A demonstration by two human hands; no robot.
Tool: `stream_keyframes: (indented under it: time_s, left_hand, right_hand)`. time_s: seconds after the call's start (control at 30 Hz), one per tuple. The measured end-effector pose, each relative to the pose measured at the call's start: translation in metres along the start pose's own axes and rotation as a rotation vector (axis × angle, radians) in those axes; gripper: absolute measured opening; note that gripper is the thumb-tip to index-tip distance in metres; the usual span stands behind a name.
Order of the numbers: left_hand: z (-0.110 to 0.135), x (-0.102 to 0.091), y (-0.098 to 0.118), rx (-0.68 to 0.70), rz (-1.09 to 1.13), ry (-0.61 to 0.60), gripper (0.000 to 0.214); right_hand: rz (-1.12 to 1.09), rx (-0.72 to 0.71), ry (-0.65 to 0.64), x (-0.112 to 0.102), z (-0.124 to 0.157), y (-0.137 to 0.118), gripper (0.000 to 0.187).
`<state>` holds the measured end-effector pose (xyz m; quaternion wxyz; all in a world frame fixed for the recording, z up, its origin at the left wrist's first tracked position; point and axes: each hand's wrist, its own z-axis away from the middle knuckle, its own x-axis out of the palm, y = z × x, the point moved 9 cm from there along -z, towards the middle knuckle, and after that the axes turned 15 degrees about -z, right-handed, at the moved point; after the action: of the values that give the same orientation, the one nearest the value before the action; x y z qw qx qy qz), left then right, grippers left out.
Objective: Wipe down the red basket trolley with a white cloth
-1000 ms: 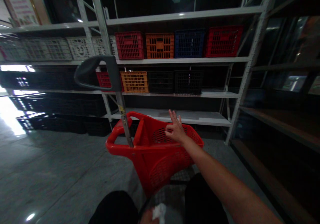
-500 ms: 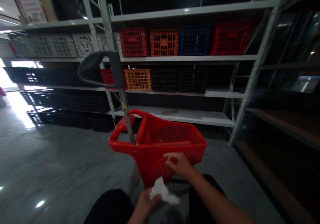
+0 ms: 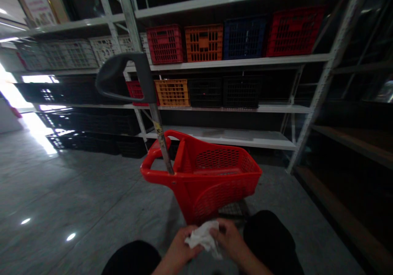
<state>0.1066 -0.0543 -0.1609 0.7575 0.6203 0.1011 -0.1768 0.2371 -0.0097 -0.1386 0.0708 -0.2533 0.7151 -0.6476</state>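
A crumpled white tissue [image 3: 204, 237] is stretched between my two hands, low in the view and just in front of my knees. My left hand [image 3: 184, 244] pinches its left side, fingers closed. On the other side, my right hand [image 3: 227, 236] grips the tissue between thumb and fingers. Just beyond the hands stands a red plastic shopping cart [image 3: 196, 185] with perforated walls. A metal pole [image 3: 162, 140] with a dark grey loop handle [image 3: 145, 78] rises at the cart's left end. Neither hand touches the cart.
White metal shelving [image 3: 276, 138] stands behind the cart, holding a red crate [image 3: 165, 43], an orange crate [image 3: 203, 41], a blue crate [image 3: 244, 37] and several others. At right is a dark rack with a brown shelf [image 3: 356, 144]. Grey tiles [image 3: 92, 193] cover the floor.
My right hand has come back from beside the cart's wall and taken hold of the tissue, which only the left hand held before. The view has shifted slightly.
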Motion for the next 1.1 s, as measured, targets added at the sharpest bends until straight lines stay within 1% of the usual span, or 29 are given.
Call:
stream_keyframes:
  time_s: [0.07,0.1,0.13,0.17,0.23,0.3,0.33,0.37,0.43,0.5,0.53,0.6,0.63,0.67,0.7,0.73,0.77,0.8,0.83,0.9,0.93,1.0,1.03,1.07,1.1]
  left_hand:
    - [0.008,0.011,0.006,0.06,0.219,-0.129,0.072]
    - [0.012,0.016,0.01,0.086,0.321,-0.183,0.078]
    - [0.014,0.019,0.014,0.107,0.401,-0.209,0.081]
    - [0.014,0.019,0.017,0.123,0.446,-0.193,0.082]
    - [0.011,0.015,0.017,0.132,0.429,-0.074,0.074]
    - [0.005,0.013,0.013,0.112,0.333,0.042,0.057]
    - [0.002,0.013,0.01,0.089,0.276,0.087,0.046]
    - [-0.001,0.013,0.005,0.066,0.221,0.126,0.036]
    - [-0.004,0.012,-0.004,0.044,0.126,0.193,0.023]
    - [-0.006,0.01,-0.022,-0.007,0.053,0.22,0.015]
    - [-0.007,0.01,-0.034,-0.054,0.028,0.205,0.012]
    - [-0.007,0.008,-0.062,-0.156,-0.012,0.141,0.01]
    - [-0.006,0.004,-0.073,-0.188,-0.032,0.118,0.01]
    - [-0.005,-0.003,-0.081,-0.199,-0.051,0.109,0.01]
    - [-0.004,-0.012,-0.084,-0.19,-0.067,0.114,0.009]
    - [-0.003,-0.023,-0.082,-0.174,-0.08,0.128,0.007]
    - [-0.002,-0.035,-0.074,-0.144,-0.092,0.145,0.009]
    - [-0.001,-0.044,-0.06,-0.105,-0.097,0.159,0.018]
    - [0.0,-0.053,-0.041,-0.054,-0.098,0.182,0.03]
    - [0.001,-0.061,0.016,0.142,-0.155,0.203,0.05]
    - [0.002,-0.06,0.043,0.216,-0.167,0.212,0.056]
    - [0.001,-0.051,0.093,0.357,-0.197,0.2,0.068]
    - [-0.002,-0.045,0.11,0.401,-0.214,0.189,0.073]
    - [-0.006,-0.038,0.122,0.418,-0.248,0.173,0.073]
    - [-0.012,-0.031,0.127,0.403,-0.294,0.156,0.064]
  right_hand:
    - [0.195,-0.073,-0.004,0.006,0.007,-0.008,0.028]
    - [0.282,-0.121,0.006,0.009,0.01,-0.014,0.026]
    - [0.351,-0.163,0.003,0.013,0.013,-0.021,0.024]
    - [0.402,-0.192,-0.018,0.018,0.016,-0.026,0.022]
    - [0.445,-0.209,-0.09,0.03,0.019,-0.03,0.02]
    - [0.429,-0.198,-0.124,0.035,0.019,-0.028,0.024]
    - [0.405,-0.188,-0.108,0.034,0.018,-0.026,0.027]
    - [0.372,-0.174,-0.067,0.03,0.017,-0.024,0.029]
    - [0.313,-0.143,0.056,0.013,0.013,-0.02,0.035]
    - [0.303,-0.136,0.177,-0.008,0.01,-0.025,0.038]
    - [0.319,-0.152,0.233,-0.02,0.008,-0.033,0.038]
    - [0.376,-0.228,0.361,-0.047,0.006,-0.059,0.038]
    - [0.41,-0.275,0.414,-0.06,0.005,-0.076,0.037]
    - [0.446,-0.316,0.441,-0.07,0.003,-0.093,0.037]
    - [0.489,-0.343,0.421,-0.076,-0.001,-0.107,0.036]
    - [0.542,-0.35,0.345,-0.076,-0.007,-0.118,0.036]
    - [0.601,-0.338,0.224,-0.07,-0.014,-0.125,0.035]
    - [0.661,-0.312,0.082,-0.06,-0.02,-0.128,0.033]
    - [0.715,-0.283,-0.056,-0.048,-0.025,-0.127,0.031]
    - [0.776,-0.242,-0.286,-0.022,-0.03,-0.123,0.028]
    - [0.778,-0.235,-0.374,-0.009,-0.032,-0.122,0.027]
    - [0.743,-0.257,-0.504,0.014,-0.038,-0.125,0.026]
    - [0.722,-0.281,-0.546,0.023,-0.041,-0.129,0.025]
    - [0.709,-0.313,-0.565,0.03,-0.045,-0.135,0.024]
    - [0.71,-0.352,-0.567,0.034,-0.048,-0.143,0.023]
